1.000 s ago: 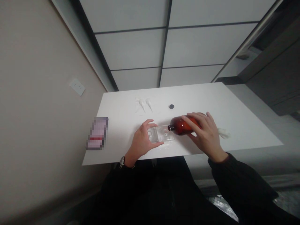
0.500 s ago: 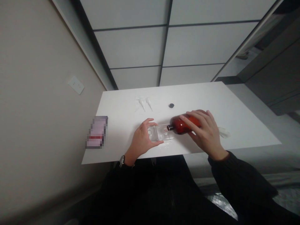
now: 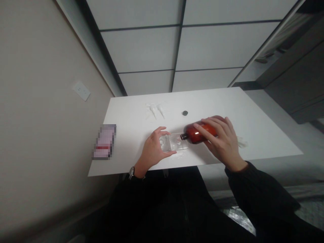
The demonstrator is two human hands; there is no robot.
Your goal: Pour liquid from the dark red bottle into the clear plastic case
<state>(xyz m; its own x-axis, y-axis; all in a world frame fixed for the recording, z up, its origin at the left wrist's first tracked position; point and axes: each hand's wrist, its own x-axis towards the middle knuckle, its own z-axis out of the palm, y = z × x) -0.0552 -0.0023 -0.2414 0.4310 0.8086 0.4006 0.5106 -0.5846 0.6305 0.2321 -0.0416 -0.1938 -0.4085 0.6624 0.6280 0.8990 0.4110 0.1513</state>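
My left hand (image 3: 155, 148) grips a clear plastic case (image 3: 174, 143) by its sides, thumb at the near edge and fingers at the far edge. The case has two sections and lies on the white table. My right hand (image 3: 222, 141) is wrapped round a reddish-brown bottle (image 3: 196, 133), tipped nearly on its side. Its uncapped dark neck points left, over the right section of the case. Whether liquid is flowing out I cannot tell. A small dark round cap (image 3: 185, 113) lies beyond the bottle. Wet-looking spots (image 3: 179, 156) show on the table just in front of the case.
Small white pointed nozzles (image 3: 156, 110) lie at the back of the white table (image 3: 131, 148). A blurred pinkish packet (image 3: 105, 140) is near the left edge. Some crumpled whitish material (image 3: 242, 142) rests right of my right hand. A wall with a socket (image 3: 81, 91) stands at left.
The view has shifted very slightly. Both hands keep their grips, and the bottle stays tilted over the case.
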